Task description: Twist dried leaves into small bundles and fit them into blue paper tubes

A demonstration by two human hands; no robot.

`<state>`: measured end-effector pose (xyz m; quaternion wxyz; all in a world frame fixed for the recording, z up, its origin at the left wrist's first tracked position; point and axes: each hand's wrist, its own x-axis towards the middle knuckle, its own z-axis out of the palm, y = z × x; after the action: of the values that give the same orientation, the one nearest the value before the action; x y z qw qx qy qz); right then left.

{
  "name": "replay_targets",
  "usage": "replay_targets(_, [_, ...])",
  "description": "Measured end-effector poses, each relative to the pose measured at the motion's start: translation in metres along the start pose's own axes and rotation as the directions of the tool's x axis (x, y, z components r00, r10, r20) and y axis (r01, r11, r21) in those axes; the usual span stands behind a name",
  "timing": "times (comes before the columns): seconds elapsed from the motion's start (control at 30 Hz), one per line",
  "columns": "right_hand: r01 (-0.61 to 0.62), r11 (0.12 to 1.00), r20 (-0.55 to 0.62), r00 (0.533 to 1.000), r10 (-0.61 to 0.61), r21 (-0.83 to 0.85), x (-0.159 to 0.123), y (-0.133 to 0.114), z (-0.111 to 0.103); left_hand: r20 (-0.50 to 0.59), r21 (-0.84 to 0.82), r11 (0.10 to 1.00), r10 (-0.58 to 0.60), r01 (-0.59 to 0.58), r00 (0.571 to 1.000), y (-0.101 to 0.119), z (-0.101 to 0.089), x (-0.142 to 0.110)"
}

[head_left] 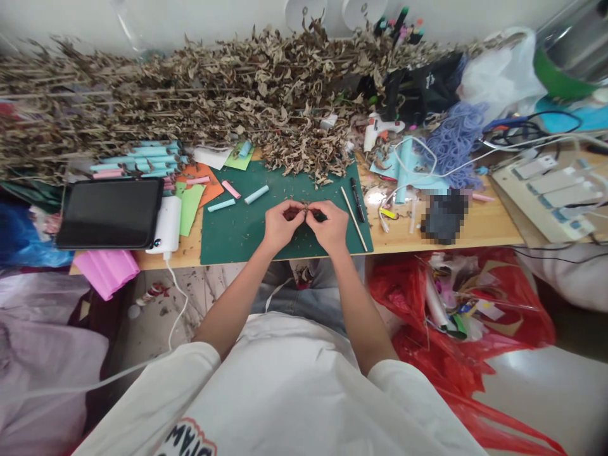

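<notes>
Over the green cutting mat (228, 237), my left hand (282, 227) and my right hand (329, 225) meet fingertip to fingertip. Both are closed in a pinch on a small brown bit of dried leaf (304, 208), mostly hidden by the fingers. Dark crumbs are scattered on the mat beneath. Left of my hands lie short rolled paper tubes: a blue one (257, 194), another blue one (221, 205) and a pink one (231, 189). To the right are a thin wooden stick (354, 219) and a black pen (357, 199).
Dried leafy stalks (190, 95) heap along the back. At left are a black tablet (110, 213), a white power bank (166, 221) and coloured paper (190, 212). A glue gun (380, 131), purple yarn (453, 142) and a power strip (546, 196) lie right, above a red bag (517, 297).
</notes>
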<state>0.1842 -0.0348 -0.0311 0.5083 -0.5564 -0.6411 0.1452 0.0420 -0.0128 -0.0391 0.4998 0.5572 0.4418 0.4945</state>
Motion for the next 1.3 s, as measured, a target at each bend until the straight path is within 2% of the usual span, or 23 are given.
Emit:
replay_targets(0.17, [-0.010,0.998,-0.047,0.999,0.007,-0.068,0.0025,0.0053,-0.0003,-0.017,0.039,0.999,0.004,-0.003,1.000,-0.0005,-0.0020,-0.0002])
replay_targets(0.37, [0.067,0.993,0.020,0.998,-0.065,-0.100,0.0021,0.0058,0.0011,-0.005,0.001,1.000,0.022,-0.022,1.000,0.0001,-0.0020,0.0004])
replay_targets(0.63, [0.033,0.999,-0.002,0.999,-0.033,-0.040,0.0020,0.0008,-0.0039,-0.034,0.027,0.999,0.019,-0.018,0.999,0.0005,-0.0020,0.0006])
replay_targets(0.9, [0.148,0.989,0.057,0.987,-0.149,0.025,0.0024,-0.0007,-0.0037,-0.024,-0.039,0.999,0.037,-0.037,0.999,0.0001,-0.0021,0.0012])
replay_targets(1.1, [0.118,0.992,0.052,0.991,-0.120,0.052,0.0022,0.0017,-0.0022,-0.030,-0.002,1.000,0.022,-0.022,0.999,-0.0011,-0.0033,0.0016])
replay_targets(1.3, [0.082,0.997,0.056,0.995,-0.082,0.009,0.0002,-0.0002,-0.0004,-0.004,0.059,0.998,0.023,-0.023,1.000,-0.0015,-0.0022,0.0020])
